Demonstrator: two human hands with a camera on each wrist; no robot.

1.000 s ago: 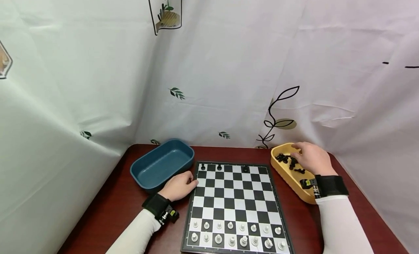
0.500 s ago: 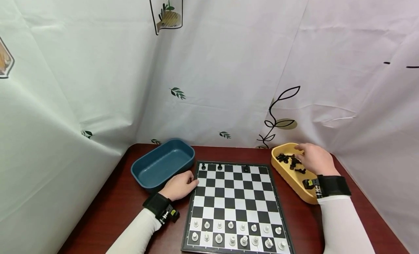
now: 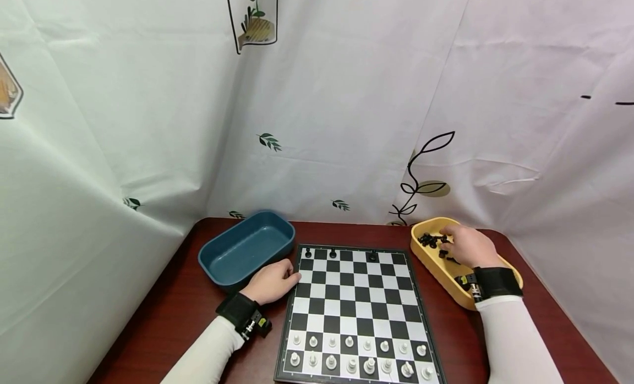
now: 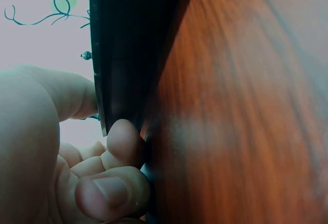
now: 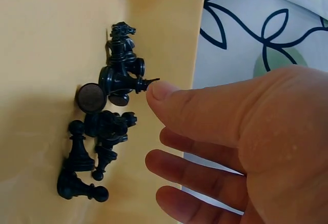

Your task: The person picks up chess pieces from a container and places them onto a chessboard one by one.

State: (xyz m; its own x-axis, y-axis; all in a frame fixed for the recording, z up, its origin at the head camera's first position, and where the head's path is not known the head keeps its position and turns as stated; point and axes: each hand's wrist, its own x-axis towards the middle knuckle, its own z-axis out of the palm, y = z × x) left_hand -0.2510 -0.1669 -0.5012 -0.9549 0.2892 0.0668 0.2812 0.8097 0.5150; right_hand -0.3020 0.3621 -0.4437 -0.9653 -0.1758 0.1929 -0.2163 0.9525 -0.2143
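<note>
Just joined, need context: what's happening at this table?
A person is at a chessboard with white pieces lined up on the near rows and three black pieces on the far row. The right hand reaches into the yellow tray of black pieces, thumb touching one. The left hand rests at the board's left edge, beside a blue tray.

Dark red-brown wooden table [image 3: 163,318], grain visible, white fabric backdrop [image 3: 346,98] hung on far side and both flanks, creased, printed green leaf sprigs [image 3: 269,141], black line-drawn plant [image 3: 421,175] at far right, potted-plant print [image 3: 253,21] top centre, even diffuse light
</note>
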